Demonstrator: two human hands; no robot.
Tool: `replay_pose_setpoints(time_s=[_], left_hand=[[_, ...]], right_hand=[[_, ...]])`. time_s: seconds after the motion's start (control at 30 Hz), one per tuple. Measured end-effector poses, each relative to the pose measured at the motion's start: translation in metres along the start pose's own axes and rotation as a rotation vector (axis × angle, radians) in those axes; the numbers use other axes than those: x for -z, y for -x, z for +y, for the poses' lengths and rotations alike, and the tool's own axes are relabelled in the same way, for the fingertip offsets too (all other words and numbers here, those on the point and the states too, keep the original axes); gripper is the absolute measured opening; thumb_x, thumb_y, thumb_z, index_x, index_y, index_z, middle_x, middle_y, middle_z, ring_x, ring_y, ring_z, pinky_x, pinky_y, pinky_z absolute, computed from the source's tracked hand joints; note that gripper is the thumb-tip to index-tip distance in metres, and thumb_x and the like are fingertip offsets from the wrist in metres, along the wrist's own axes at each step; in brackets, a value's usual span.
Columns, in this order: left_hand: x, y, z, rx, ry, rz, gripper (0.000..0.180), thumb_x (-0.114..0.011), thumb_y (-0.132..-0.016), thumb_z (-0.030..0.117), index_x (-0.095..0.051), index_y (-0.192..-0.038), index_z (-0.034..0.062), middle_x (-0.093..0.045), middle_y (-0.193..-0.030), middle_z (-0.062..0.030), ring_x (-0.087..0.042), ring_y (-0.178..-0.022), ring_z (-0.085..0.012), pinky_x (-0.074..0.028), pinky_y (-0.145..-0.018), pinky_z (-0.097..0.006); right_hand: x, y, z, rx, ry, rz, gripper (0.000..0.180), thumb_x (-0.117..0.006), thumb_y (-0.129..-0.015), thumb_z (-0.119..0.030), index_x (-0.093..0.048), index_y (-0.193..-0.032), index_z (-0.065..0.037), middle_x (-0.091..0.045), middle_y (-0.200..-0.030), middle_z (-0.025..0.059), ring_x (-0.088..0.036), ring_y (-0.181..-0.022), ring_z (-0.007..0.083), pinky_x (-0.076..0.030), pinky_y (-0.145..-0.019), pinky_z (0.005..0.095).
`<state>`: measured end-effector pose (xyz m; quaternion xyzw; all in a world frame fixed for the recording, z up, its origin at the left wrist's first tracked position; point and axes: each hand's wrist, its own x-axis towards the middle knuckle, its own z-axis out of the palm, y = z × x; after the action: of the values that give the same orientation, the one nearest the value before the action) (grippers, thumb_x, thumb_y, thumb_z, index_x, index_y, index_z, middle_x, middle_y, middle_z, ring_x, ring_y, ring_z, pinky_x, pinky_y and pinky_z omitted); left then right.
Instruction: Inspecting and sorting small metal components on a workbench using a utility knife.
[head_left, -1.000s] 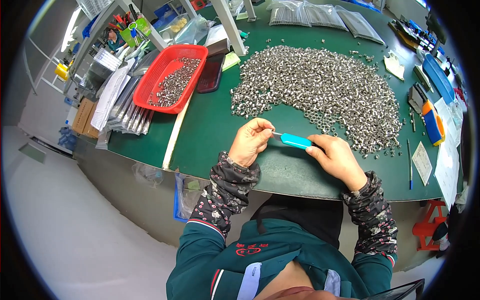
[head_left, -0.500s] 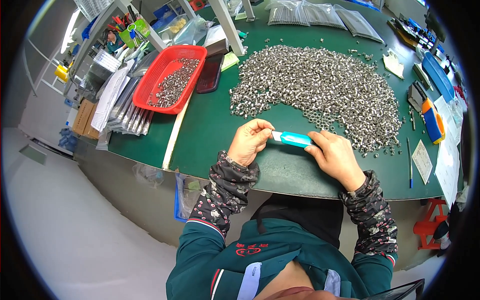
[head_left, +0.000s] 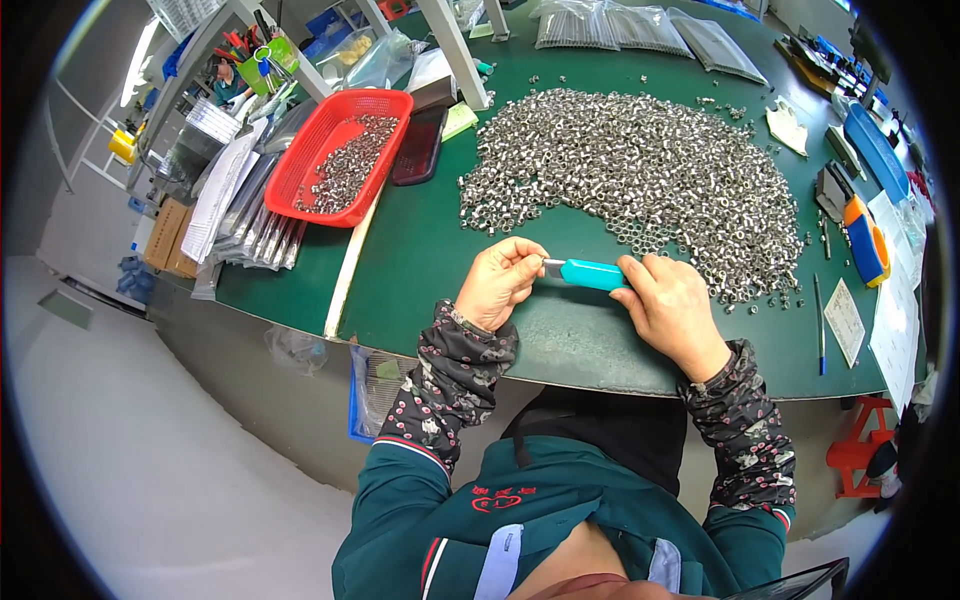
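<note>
right hand (head_left: 672,305) grips a teal tool (head_left: 592,273); left hand (head_left: 500,280) pinches its metal tip, beside the nut pile (head_left: 640,175).

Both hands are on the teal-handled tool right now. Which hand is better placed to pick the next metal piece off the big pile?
Probably the left hand. It only pinches the metal tip of the teal-handled tool, while the right hand grips the handle. The pile of small metal parts lies just beyond both hands, its near edge close to the left fingertips.

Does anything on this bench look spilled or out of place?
Mostly tidy. A few small metal nuts lie scattered apart from the big pile on the green table, near its right edge. Nothing looks damaged.
</note>
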<state>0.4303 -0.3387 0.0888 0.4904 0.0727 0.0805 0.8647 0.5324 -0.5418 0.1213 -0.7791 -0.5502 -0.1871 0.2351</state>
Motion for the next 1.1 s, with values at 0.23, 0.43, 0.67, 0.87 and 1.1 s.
replay_pose_setpoints(time_s=[0.23, 0.43, 0.67, 0.87, 1.1], left_hand=[[-0.001, -0.001, -0.001, -0.005, 0.062, -0.003, 0.010, -0.049, -0.083, 0.011, -0.050, -0.087, 0.0014, -0.051, -0.072, -0.0043, -0.031, -0.044, -0.0015, -0.022, -0.036, -0.013], [-0.001, -0.002, 0.000, 0.001, 0.088, -0.010, 0.014, -0.048, -0.084, 0.016, -0.051, -0.087, 0.0019, -0.049, -0.074, -0.0042, -0.030, -0.044, -0.0016, -0.022, -0.037, -0.013], [-0.001, 0.000, 0.001, -0.030, 0.095, -0.030, 0.012, -0.048, -0.084, 0.013, -0.051, -0.089, 0.0036, -0.049, -0.078, -0.0037, -0.029, -0.045, -0.0015, -0.022, -0.037, -0.013], [-0.003, -0.001, 0.001, -0.053, 0.086, -0.021, 0.009, -0.048, -0.082, 0.007, -0.049, -0.091, 0.0040, -0.050, -0.080, -0.0041, -0.029, -0.045, -0.0012, -0.022, -0.036, -0.013], [-0.003, -0.001, 0.001, -0.040, 0.063, -0.026, 0.011, -0.048, -0.082, 0.004, -0.048, -0.092, 0.0036, -0.050, -0.079, -0.0031, -0.029, -0.045, -0.0015, -0.021, -0.036, -0.013]], right_hand=[[0.004, -0.001, 0.003, 0.038, 0.034, 0.066, 0.027, -0.062, -0.066, -0.021, -0.049, -0.085, -0.008, -0.042, -0.062, 0.0036, -0.047, -0.057, 0.0184, -0.036, -0.051, 0.0305], [0.013, 0.014, 0.007, 0.085, 0.104, -0.167, 0.025, -0.062, -0.065, -0.019, -0.051, -0.084, -0.007, -0.043, -0.062, 0.0044, -0.047, -0.058, 0.0192, -0.036, -0.052, 0.0310], [0.019, 0.020, 0.000, 0.078, 0.089, -0.209, 0.023, -0.061, -0.068, -0.022, -0.051, -0.082, -0.007, -0.045, -0.063, 0.0048, -0.048, -0.059, 0.0192, -0.038, -0.052, 0.0310], [0.023, 0.013, 0.000, -0.160, -0.175, -0.089, 0.024, -0.060, -0.069, -0.024, -0.051, -0.083, -0.006, -0.051, -0.060, 0.0091, -0.052, -0.053, 0.0266, -0.040, -0.048, 0.0369], [0.017, -0.003, -0.008, -0.276, -0.314, -0.214, 0.026, -0.057, -0.073, -0.029, -0.050, -0.082, -0.005, -0.055, -0.063, 0.0118, -0.054, -0.056, 0.0287, -0.041, -0.050, 0.0377]])
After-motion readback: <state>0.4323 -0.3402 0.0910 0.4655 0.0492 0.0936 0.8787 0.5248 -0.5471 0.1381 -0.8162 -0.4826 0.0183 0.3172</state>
